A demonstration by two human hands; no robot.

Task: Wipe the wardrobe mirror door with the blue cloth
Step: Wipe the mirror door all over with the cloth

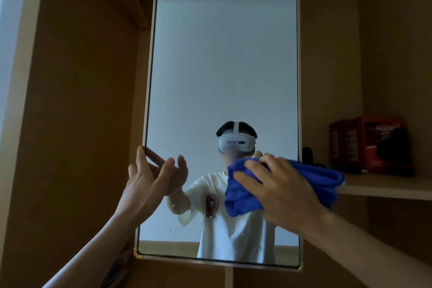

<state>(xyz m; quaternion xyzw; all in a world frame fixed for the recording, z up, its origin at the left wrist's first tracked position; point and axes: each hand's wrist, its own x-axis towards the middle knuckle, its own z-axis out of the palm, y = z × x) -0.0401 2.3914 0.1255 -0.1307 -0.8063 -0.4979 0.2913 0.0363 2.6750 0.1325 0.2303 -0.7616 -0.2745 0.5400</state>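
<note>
The tall wardrobe mirror door (222, 65) fills the middle of the head view, framed in light wood. A bunched blue cloth (311, 182) is pressed against the lower right part of the glass under my right hand (278, 192), whose fingers spread over it. My left hand (146, 180) holds the mirror's left edge, fingertips curled around the frame and thumb on the glass side. Water drops and smears show on the glass low down, near the reflected white shirt. The mirror reflects a person wearing a headset.
Brown wardrobe panels (77, 100) stand to the left. On the right, a wooden shelf (383, 187) carries a red box (371, 142) and a small dark object (308, 154). The mirror's bottom edge (217, 262) hangs above a lower panel.
</note>
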